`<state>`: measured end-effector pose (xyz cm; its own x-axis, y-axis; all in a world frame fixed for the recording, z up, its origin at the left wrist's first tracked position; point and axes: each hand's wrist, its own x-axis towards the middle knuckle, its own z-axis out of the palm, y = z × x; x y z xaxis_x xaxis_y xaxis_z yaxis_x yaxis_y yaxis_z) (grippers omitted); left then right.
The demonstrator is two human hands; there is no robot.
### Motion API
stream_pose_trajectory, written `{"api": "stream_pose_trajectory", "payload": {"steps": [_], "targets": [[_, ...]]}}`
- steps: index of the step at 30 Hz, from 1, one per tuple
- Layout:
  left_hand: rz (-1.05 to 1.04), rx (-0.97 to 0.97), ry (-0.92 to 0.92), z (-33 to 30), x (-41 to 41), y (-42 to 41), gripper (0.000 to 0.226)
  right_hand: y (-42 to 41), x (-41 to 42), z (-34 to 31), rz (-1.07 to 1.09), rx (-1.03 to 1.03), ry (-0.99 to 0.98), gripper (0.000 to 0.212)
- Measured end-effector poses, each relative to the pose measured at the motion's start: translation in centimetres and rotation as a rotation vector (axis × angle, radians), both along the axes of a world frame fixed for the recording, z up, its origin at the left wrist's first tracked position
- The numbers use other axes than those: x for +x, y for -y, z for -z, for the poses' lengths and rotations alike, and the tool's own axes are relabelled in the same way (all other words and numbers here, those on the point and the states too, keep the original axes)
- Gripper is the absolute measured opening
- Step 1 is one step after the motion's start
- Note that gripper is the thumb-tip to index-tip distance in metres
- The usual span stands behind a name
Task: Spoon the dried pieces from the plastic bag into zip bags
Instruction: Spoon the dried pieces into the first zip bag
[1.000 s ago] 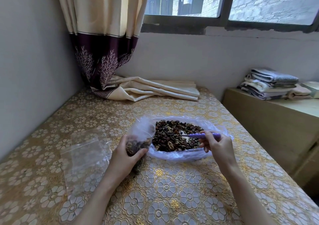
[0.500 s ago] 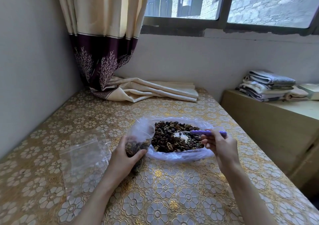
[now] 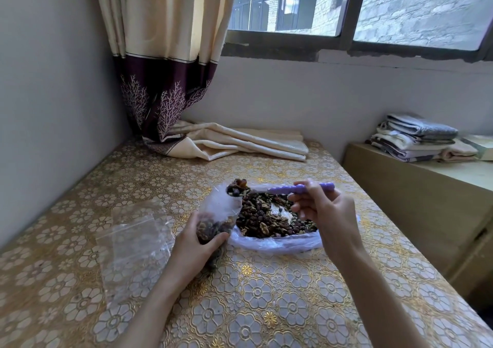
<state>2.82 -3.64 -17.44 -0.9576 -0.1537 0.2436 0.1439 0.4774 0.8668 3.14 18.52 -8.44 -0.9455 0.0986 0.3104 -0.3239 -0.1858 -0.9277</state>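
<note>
Plastic bag (image 3: 277, 242) lies open mid-counter (image 3: 266, 307), clear bluish film, full of dried pieces (image 3: 264, 218): dark brown mixed with tan and greenish bits. Left hand (image 3: 197, 243) wraps a clear zip bag (image 3: 218, 214), upright, lower part filled. Right hand (image 3: 326, 210) pinches the purple spoon (image 3: 293, 188); its heaped bowl sits at the zip bag's mouth. Spare empty zip bags (image 3: 133, 243) lie toward the counter's left edge.

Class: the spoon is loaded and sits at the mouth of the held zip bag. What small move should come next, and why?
Probably tip the purple spoon so its pieces drop in: the right hand holds it heaped over the zip bag, which the left hand grips upright.
</note>
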Motion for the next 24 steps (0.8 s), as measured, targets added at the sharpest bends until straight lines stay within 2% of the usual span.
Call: {"api": "stream_pose_trajectory", "payload": {"steps": [5,9,17,21,24], "targets": [[0.006,0.018,0.005,-0.1,0.1,-0.1,0.032,1.7,0.8,0.0,-0.086,0.202,-0.088,0.015],[0.007,0.029,-0.013,0.0,0.1,0.0,0.038,1.8,1.0,-0.1,-0.112,0.306,-0.153,0.022],[-0.012,-0.010,-0.026,0.3,-0.2,0.1,0.040,-0.4,0.1,-0.2,-0.061,0.172,-0.137,0.020],[-0.017,-0.009,-0.014,0.4,-0.3,0.1,0.041,-2.1,-1.0,0.6,0.028,0.041,-0.027,0.017],[-0.020,-0.001,-0.011,0.4,-0.2,0.3,0.042,-3.4,-2.2,1.5,0.109,0.085,0.045,0.016]]}}
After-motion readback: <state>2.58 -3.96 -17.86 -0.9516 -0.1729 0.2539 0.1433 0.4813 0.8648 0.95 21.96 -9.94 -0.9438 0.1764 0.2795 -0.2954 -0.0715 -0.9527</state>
